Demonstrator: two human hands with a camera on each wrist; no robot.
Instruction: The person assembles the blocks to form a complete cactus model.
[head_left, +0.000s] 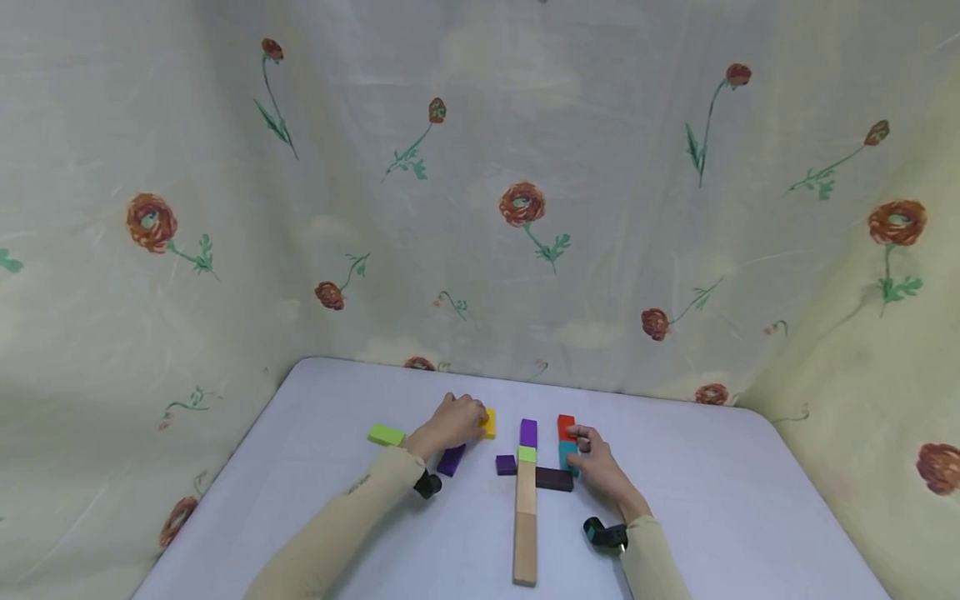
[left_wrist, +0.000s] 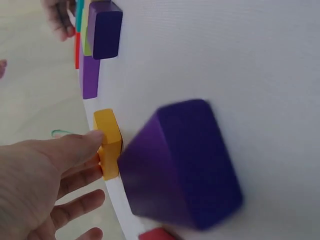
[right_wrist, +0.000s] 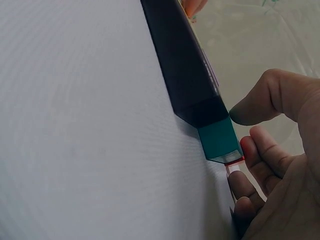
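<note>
My left hand (head_left: 456, 419) pinches a yellow block (left_wrist: 111, 135), its thumb on one face and fingers behind. Beside that hand lie a dark purple block (head_left: 452, 460) and a light green block (head_left: 386, 434). My right hand (head_left: 597, 462) is at a red block (head_left: 566, 425) and a teal block (right_wrist: 220, 140), which stand end to end. Its index fingertip is at the red one and its thumb at the teal one, fingers loosely bent. A dark brown block (head_left: 555, 479) adjoins the teal one.
A line of blocks runs up the middle of the white table (head_left: 750, 517): two wooden blocks (head_left: 525, 546), a small green one (head_left: 527, 454) and a purple one (head_left: 528, 432). A small dark purple block (head_left: 506, 465) sits left of it. Flowered cloth (head_left: 600, 167) hangs behind.
</note>
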